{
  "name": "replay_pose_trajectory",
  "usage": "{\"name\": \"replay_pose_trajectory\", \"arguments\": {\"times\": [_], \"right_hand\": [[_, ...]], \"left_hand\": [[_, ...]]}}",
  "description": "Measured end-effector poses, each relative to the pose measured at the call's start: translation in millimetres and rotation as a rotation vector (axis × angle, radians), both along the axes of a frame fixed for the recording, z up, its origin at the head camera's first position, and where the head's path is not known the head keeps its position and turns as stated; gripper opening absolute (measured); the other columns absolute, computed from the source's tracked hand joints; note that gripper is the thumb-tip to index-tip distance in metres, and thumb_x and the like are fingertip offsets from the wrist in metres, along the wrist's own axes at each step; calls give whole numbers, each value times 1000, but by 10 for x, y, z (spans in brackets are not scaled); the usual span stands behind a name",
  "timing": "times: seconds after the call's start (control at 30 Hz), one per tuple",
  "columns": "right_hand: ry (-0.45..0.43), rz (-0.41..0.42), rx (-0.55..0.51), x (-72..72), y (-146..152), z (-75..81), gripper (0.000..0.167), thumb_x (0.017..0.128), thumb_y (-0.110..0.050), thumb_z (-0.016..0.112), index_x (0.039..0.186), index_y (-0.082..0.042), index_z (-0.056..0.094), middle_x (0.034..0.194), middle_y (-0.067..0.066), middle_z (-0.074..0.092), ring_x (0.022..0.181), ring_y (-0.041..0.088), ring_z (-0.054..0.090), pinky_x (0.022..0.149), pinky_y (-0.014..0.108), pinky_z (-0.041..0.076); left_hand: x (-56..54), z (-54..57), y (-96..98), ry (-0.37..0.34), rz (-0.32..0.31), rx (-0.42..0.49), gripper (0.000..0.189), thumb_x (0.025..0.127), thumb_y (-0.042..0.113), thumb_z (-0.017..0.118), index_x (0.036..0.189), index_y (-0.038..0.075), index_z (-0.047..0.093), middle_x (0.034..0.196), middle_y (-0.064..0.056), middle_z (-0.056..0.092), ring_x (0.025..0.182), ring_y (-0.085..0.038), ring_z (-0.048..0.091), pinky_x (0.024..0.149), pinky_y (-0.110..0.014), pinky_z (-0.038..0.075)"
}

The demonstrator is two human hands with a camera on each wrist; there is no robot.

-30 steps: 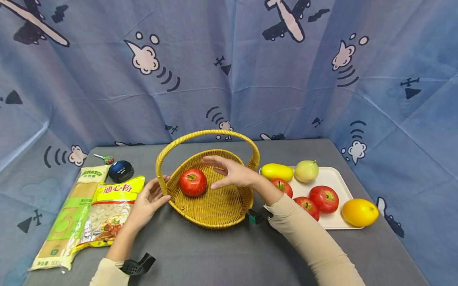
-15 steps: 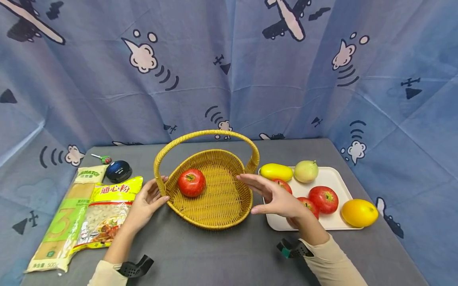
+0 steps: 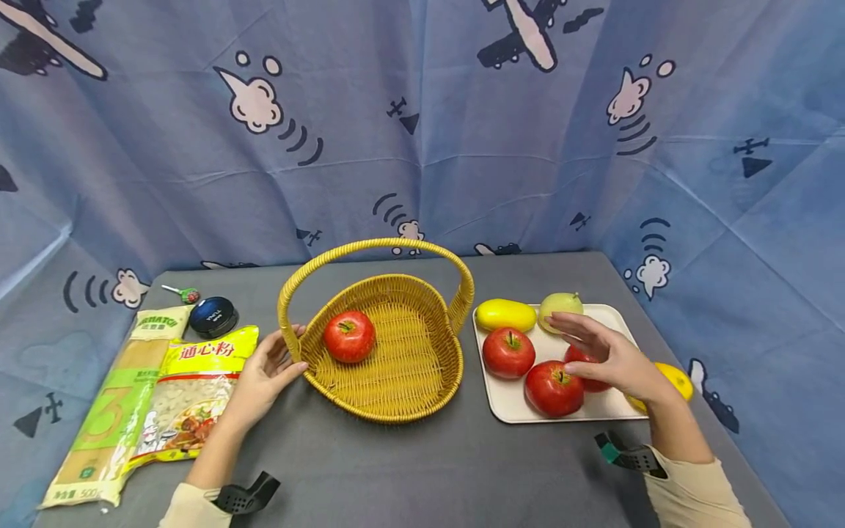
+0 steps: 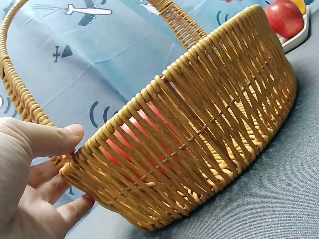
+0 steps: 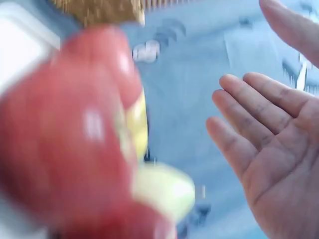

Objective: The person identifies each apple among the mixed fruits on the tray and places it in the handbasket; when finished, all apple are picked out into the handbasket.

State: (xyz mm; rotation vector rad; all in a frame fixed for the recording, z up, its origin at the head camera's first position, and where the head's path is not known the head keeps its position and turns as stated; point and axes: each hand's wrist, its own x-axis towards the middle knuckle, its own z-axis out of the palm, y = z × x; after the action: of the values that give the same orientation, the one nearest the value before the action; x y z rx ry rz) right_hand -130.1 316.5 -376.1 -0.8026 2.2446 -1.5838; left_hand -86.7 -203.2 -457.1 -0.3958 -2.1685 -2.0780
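A yellow wicker basket (image 3: 396, 411) with a tall arched handle has one red apple (image 3: 349, 336) inside, toward its left. My left hand (image 3: 261, 372) holds the basket's left end where the handle meets the rim; in the left wrist view the thumb lies at the rim and the other fingers are below. My right hand (image 3: 610, 359) is over the right part of a white tray (image 3: 499, 408), fingers spread and nothing in its grasp. Beneath it a red apple (image 3: 584, 369) is partly hidden. Two more red apples, one at the front (image 3: 554, 389), lie to its left.
Also on the tray are a yellow mango-like fruit (image 3: 505, 315) and a pale green pear (image 3: 561, 308). A yellow fruit (image 3: 675, 380) sits at its right edge. On the left lie a noodle pack (image 3: 119, 411), a pasta bag (image 3: 198, 396), a dark tin (image 3: 213, 317) and a lollipop (image 3: 190, 295).
My right hand has moved right, out from over the basket to above the tray, staying unclosed. The left hand keeps its hold on the basket. The view has shifted slightly.
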Motion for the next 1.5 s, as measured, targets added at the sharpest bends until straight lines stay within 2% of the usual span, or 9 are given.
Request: {"name": "replay_pose_trajectory", "arguments": {"times": [0.23, 0.4, 0.53, 0.63, 0.77, 0.87, 1.07, 1.37, 1.5], "right_hand": [[-153, -35, 148, -166, 565, -70, 61, 90, 2, 55, 144, 4, 26, 136, -21, 44, 120, -11, 45, 96, 10, 43], [-225, -69, 284, -278, 774, -103, 61, 92, -9, 57, 145, 2, 28, 130, -27, 46, 116, -16, 44, 92, 10, 44], [-285, -53, 389, -343, 828, -127, 63, 90, -16, 60, 144, -1, 32, 142, 0, 46, 113, -13, 47, 90, 16, 47], [-323, -25, 475, -392, 840, -145, 64, 88, -21, 62, 144, -4, 35, 146, 21, 38, 120, 4, 46, 94, 28, 45], [-328, -7, 583, -441, 841, -150, 67, 86, -27, 66, 143, -7, 38, 144, 24, 36, 124, 32, 39, 94, 42, 42], [-329, 19, 607, -479, 832, -158, 68, 85, -26, 68, 142, -6, 38, 141, 26, 38, 121, 39, 39, 92, 43, 43], [-371, 90, 614, -548, 818, -175, 74, 82, -21, 70, 144, -4, 34, 137, 25, 39, 117, 35, 41, 90, 39, 43], [-443, 121, 653, -557, 787, -176, 88, 77, -20, 75, 148, -7, 24, 136, 23, 39, 116, 33, 42, 89, 38, 43], [-416, 126, 641, -561, 784, -196, 84, 76, -17, 75, 145, -6, 29, 132, 22, 42, 112, 32, 44, 87, 38, 44]], "left_hand": [[-3, 16, 5, 21, -3, 16, 55, 86, -12, 59, 134, -15, 33, 133, -3, 52, 124, -1, 48, 99, -11, 42], [4, 39, 14, 47, -17, 48, 53, 85, -15, 58, 132, -17, 34, 132, 2, 54, 122, -2, 49, 99, -12, 43], [0, 32, 12, 33, -16, 39, 54, 85, -14, 58, 133, -17, 33, 132, 1, 53, 123, -1, 49, 99, -12, 43], [-1, 28, 6, 18, -14, 29, 56, 85, -13, 59, 134, -18, 32, 134, -2, 52, 123, -1, 49, 99, -12, 43], [3, 29, -2, 2, -14, 18, 57, 86, -11, 60, 134, -17, 31, 135, -6, 51, 123, 0, 48, 99, -12, 43], [6, 30, -5, -7, -13, 4, 57, 86, -10, 60, 135, -16, 31, 136, -8, 49, 123, 0, 48, 99, -12, 42], [1, 37, -9, -8, -16, -13, 57, 86, -10, 60, 136, -15, 32, 137, -15, 47, 124, -1, 48, 100, -12, 43], [-12, 32, -8, 0, -10, -8, 56, 86, -10, 60, 135, -15, 33, 133, -2, 51, 123, 0, 48, 98, -12, 43], [-9, 29, -9, -11, -6, -12, 56, 86, -9, 60, 136, -14, 33, 134, -8, 50, 123, 1, 47, 98, -12, 44]]}}
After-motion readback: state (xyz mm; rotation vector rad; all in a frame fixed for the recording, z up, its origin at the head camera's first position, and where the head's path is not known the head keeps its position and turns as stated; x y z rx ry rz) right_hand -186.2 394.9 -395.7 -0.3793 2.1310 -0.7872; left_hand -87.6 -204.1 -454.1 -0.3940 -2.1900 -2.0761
